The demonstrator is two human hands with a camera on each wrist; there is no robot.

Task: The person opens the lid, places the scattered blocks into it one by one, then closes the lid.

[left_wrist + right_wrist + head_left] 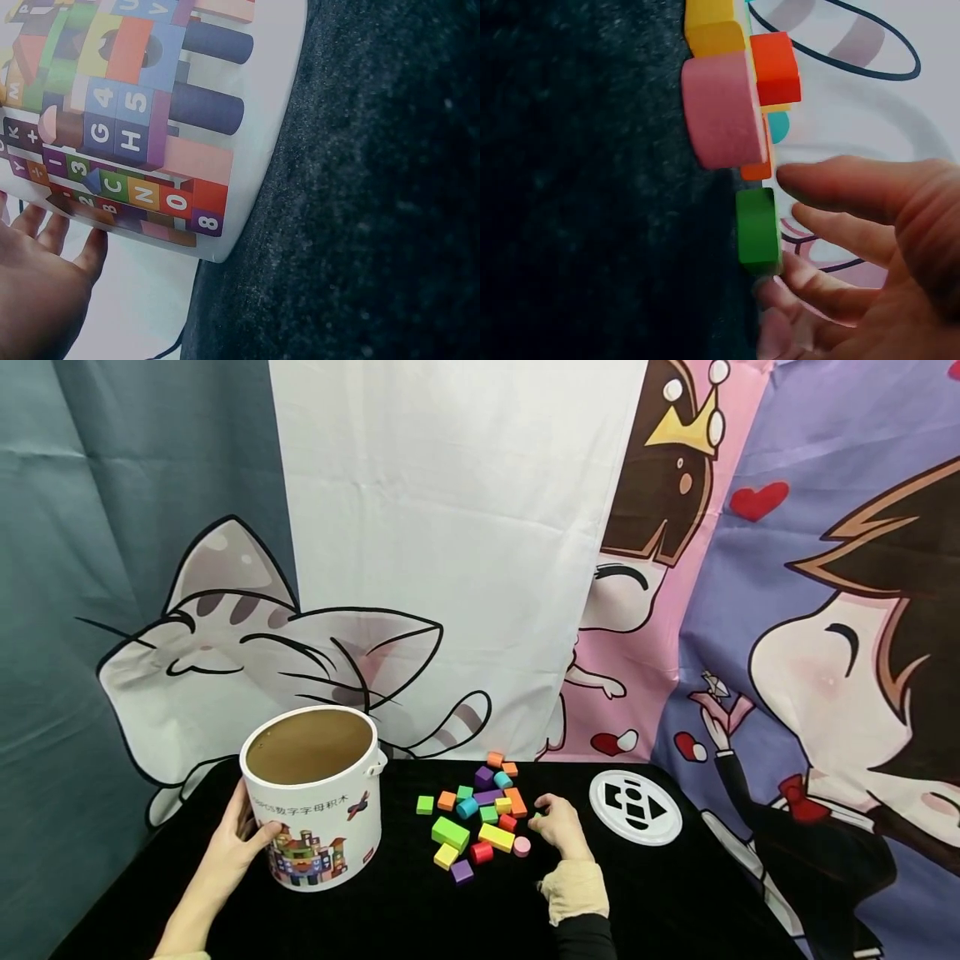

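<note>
On the left of the black-covered table stands a white bucket [330, 802] with block pictures printed on its side. My left hand [234, 843] holds its left side, the thumb across the printed front; the fingers [91, 255] lie along the wall in the left wrist view. At the right edge of a group of colourful blocks is my right hand [558, 827], its thumb and fingers parted around a small green block [757, 229]. The fingertips are right at that block, and the thumb stands off it. A pink round block [724, 111] lies beside it.
Several blocks lie in the middle, among them a light green block [450, 833], a yellow block [497, 837] and a purple block [462, 872]. A white lid with cutouts [600, 793] lies right of my right hand. A printed curtain [465, 485] hangs behind the table.
</note>
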